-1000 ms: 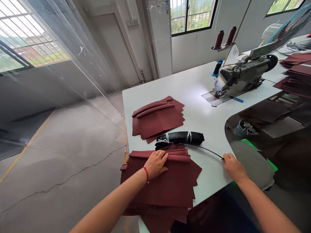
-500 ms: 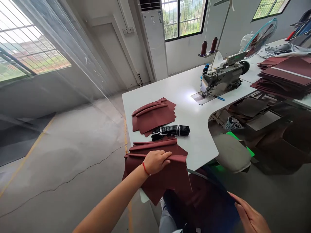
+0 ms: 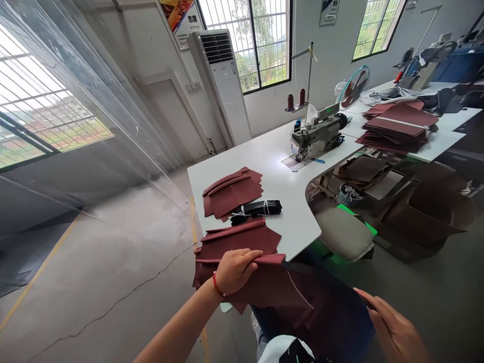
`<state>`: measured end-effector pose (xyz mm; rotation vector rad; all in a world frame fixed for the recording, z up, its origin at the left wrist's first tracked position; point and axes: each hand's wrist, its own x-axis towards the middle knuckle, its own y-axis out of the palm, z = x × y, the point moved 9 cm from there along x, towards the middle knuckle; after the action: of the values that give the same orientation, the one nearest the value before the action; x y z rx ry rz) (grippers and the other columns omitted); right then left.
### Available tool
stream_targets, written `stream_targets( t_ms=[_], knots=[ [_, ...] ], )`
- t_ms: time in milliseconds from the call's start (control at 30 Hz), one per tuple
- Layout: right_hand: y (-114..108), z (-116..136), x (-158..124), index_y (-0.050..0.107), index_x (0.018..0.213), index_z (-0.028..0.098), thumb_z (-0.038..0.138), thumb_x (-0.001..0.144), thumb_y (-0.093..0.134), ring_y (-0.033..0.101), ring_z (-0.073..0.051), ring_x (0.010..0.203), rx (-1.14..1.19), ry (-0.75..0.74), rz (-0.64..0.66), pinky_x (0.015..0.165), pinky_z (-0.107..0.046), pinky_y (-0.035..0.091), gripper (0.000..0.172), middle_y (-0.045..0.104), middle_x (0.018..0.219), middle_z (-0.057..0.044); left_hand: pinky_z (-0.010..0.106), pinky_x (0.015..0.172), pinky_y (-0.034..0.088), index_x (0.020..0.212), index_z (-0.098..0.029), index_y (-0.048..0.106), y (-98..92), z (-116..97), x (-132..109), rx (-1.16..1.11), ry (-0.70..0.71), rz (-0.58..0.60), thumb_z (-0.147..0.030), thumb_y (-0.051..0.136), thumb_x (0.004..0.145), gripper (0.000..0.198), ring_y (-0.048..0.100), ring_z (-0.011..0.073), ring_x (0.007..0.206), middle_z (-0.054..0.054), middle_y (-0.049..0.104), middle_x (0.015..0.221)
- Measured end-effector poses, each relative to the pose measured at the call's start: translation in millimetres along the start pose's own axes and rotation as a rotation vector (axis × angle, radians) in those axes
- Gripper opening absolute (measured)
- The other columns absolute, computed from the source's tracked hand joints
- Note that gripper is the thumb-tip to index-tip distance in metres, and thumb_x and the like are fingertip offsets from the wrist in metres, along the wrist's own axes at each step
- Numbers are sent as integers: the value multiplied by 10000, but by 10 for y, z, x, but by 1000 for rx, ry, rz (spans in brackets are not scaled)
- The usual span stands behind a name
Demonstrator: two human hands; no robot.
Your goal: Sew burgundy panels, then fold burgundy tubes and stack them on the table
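Maroon panel (image 3: pixel 266 288), folded edge held in left grip (image 3: pixel 233 270).

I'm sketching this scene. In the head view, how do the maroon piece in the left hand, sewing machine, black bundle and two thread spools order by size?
1. Maroon piece, helped by nearness
2. Sewing machine
3. Black bundle
4. Left spool and right spool: alike, unranked
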<state>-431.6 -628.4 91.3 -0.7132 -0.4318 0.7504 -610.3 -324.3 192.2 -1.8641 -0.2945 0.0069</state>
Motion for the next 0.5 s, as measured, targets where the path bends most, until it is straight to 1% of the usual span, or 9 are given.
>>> stream_targets(
  t_ms=[67, 133, 200, 233, 300, 333, 400, 467, 500],
  knots=[
    [-24, 40, -11, 577, 1281, 353, 446, 979, 369, 635, -241, 1084, -35, -47, -19, 731, -289, 586, 379, 668, 1199, -4, 293, 675, 484, 1162, -179, 618, -24, -42, -16, 13, 16, -2, -459, 184, 1002, 541, 651, 195, 759, 72, 699, 895],
    [-62, 112, -6, 558, 1295, 338, 427, 987, 369, 703, -179, 845, -62, -123, -24, 590, -217, 569, 372, 709, 1062, -11, 294, 672, 483, 1167, -178, 612, -43, -88, -38, 37, 25, 9, -454, 189, 1003, 531, 648, 195, 757, 72, 696, 897],
    [-150, 177, -4, 540, 1307, 301, 409, 995, 364, 661, -123, 607, -130, -215, -43, 479, -175, 510, 374, 706, 897, -8, 291, 672, 482, 1176, -182, 605, -30, -149, -64, 81, 27, 70, -436, 234, 1003, 481, 639, 193, 748, 67, 686, 876],
    [-215, 202, -13, 536, 1309, 275, 398, 999, 362, 622, -110, 543, -192, -266, -65, 453, -174, 481, 376, 684, 825, -5, 292, 680, 484, 1183, -188, 600, -4, -191, -82, 107, 27, 120, -420, 279, 998, 437, 635, 194, 756, 64, 680, 876],
    [-338, 276, -75, 547, 1286, 229, 365, 1004, 357, 572, -106, 505, -357, -417, -103, 448, -194, 439, 367, 629, 733, 0, 302, 714, 493, 1205, -200, 582, 86, -303, -141, 158, 22, 239, -375, 398, 972, 345, 632, 204, 800, 62, 670, 919],
    [-371, 320, -130, 557, 1266, 212, 338, 1006, 348, 564, -109, 511, -442, -509, -101, 464, -209, 428, 356, 612, 719, 0, 312, 734, 498, 1220, -206, 569, 150, -376, -185, 175, 16, 297, -356, 456, 951, 328, 632, 212, 830, 64, 666, 957],
    [-361, 423, -271, 574, 1214, 193, 283, 1006, 334, 568, -113, 532, -566, -696, -31, 494, -233, 418, 330, 600, 715, 0, 327, 762, 505, 1240, -210, 546, 333, -566, -297, 176, 11, 400, -354, 535, 912, 359, 632, 229, 880, 72, 659, 1014],
    [-306, 581, -398, 586, 1148, 179, 236, 995, 334, 583, -121, 557, -616, -831, 67, 507, -249, 413, 300, 607, 732, -7, 330, 762, 509, 1191, -198, 564, 614, -805, -443, 121, 6, 511, -385, 565, 886, 357, 638, 241, 884, 77, 668, 1000],
    [-279, 692, -424, 588, 1114, 165, 208, 986, 338, 583, -124, 556, -627, -859, 102, 504, -255, 408, 285, 602, 722, -9, 324, 749, 509, 1136, -189, 586, 782, -931, -522, 59, -8, 569, -392, 565, 879, 328, 643, 243, 862, 77, 676, 963]
  ],
)
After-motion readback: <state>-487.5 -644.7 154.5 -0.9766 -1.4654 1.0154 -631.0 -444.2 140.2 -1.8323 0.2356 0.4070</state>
